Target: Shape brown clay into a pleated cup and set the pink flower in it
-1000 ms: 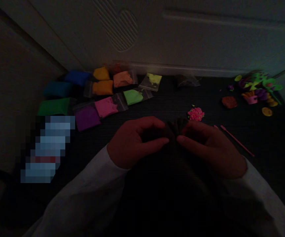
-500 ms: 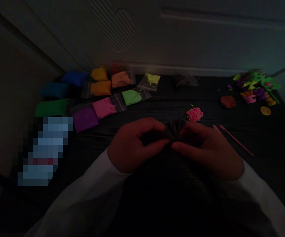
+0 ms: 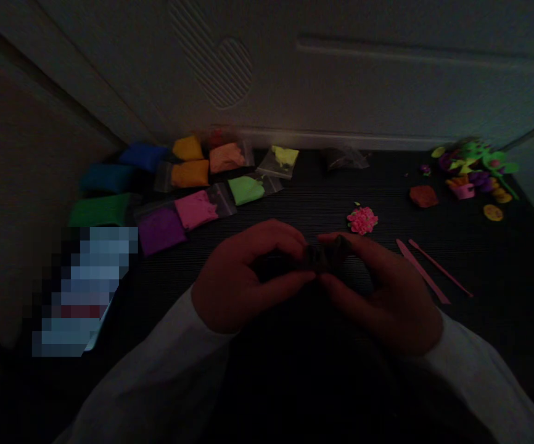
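blackish and folded, a small piece (image 3: pixel 327 254) sits between the two hands in the head view, over the dark table (image 3: pixel 295 206), its exact shape lost in the gloom. the left hand (image 3: pixel 243 271) has thumb and fingers clamped on its left side; the right hand (image 3: pixel 387 296) pinches the other side the same way. just beyond the right hand lies a pink flower cluster (image 3: pixel 362 220); to that hand's right, a flat pink tool (image 3: pixel 422 270) and a thin pink stick (image 3: pixel 440 267) lie side by side. a purple packet (image 3: pixel 161 231) lies beyond the left hand, off to its left.
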Demonstrator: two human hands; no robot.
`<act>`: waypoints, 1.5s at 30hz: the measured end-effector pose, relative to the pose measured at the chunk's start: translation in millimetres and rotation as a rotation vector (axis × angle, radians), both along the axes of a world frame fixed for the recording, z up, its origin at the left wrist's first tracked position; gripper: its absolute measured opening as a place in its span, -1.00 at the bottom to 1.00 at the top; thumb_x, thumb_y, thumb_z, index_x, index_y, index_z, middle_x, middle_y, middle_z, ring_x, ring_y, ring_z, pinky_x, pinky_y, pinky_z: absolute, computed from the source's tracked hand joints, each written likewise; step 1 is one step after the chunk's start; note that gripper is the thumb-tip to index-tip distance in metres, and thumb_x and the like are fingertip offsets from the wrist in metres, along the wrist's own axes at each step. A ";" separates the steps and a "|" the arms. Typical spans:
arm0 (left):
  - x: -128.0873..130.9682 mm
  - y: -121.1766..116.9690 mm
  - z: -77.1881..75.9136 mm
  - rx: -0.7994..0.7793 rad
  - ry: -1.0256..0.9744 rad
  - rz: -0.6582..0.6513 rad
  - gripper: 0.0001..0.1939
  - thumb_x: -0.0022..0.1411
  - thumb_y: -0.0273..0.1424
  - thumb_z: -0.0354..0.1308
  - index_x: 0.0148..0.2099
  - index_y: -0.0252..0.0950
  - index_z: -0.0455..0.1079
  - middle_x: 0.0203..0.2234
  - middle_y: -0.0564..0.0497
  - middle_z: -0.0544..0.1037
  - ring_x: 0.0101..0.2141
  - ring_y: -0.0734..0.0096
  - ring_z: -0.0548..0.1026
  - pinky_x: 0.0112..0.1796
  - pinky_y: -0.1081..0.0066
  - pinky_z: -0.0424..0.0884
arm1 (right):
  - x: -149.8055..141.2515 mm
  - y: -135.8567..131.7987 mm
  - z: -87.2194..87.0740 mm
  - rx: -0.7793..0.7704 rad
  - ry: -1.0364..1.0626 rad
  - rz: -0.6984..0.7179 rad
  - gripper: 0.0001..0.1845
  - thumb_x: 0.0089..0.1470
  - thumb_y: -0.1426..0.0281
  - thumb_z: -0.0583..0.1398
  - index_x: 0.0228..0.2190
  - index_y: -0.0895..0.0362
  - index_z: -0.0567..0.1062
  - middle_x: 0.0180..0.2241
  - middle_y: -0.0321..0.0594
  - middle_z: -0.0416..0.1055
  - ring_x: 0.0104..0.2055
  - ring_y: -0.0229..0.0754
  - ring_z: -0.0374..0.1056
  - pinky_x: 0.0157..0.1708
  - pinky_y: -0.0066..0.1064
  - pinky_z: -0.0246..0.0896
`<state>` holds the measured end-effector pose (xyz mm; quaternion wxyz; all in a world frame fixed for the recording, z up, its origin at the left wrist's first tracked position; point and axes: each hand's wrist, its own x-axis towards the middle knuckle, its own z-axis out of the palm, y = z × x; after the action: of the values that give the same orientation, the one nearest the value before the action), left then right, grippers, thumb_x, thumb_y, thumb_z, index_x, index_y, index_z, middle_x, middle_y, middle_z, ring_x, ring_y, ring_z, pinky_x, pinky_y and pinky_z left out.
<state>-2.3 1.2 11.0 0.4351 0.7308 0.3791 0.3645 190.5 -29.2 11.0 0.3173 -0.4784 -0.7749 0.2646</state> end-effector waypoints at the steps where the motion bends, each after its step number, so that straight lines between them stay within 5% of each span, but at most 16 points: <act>1: 0.1 0.5 0.4 0.005 -0.013 -0.002 -0.90 0.00 -0.47 0.26 -0.39 -0.26 0.39 -0.32 -0.01 0.53 -0.34 0.40 0.49 -0.27 0.38 0.42 | 0.1 -0.1 0.2 0.022 -0.008 0.005 -0.62 0.00 0.42 0.20 -0.09 0.23 0.37 -0.17 -0.14 0.49 -0.16 -0.25 0.41 -0.12 -0.49 0.31; 35: 3.1 -2.4 -3.5 -0.013 0.079 0.081 -0.89 0.03 -0.38 0.24 -0.33 -0.20 0.40 -0.43 0.09 0.53 -0.43 0.41 0.46 -0.33 0.40 0.36 | -1.0 -1.5 -3.1 0.092 -0.054 -0.071 -0.42 -0.01 0.45 0.18 0.08 0.11 0.21 -0.07 -0.13 0.43 -0.06 -0.15 0.38 -0.05 -0.31 0.32; 45: 7.6 -0.5 -4.3 -0.035 0.146 0.067 -0.84 0.03 -0.43 0.20 -0.26 -0.27 0.42 -0.41 0.06 0.56 -0.41 0.41 0.48 -0.34 0.42 0.38 | -2.9 -1.2 -5.3 0.106 -0.050 -0.119 -0.50 -0.01 0.46 0.20 0.01 0.16 0.27 -0.11 -0.15 0.44 -0.12 -0.22 0.40 -0.08 -0.40 0.32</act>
<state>5.3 0.7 6.7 0.4066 0.7345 0.4406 0.3180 187.6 -30.4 5.7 0.3379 -0.5124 -0.7658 0.1918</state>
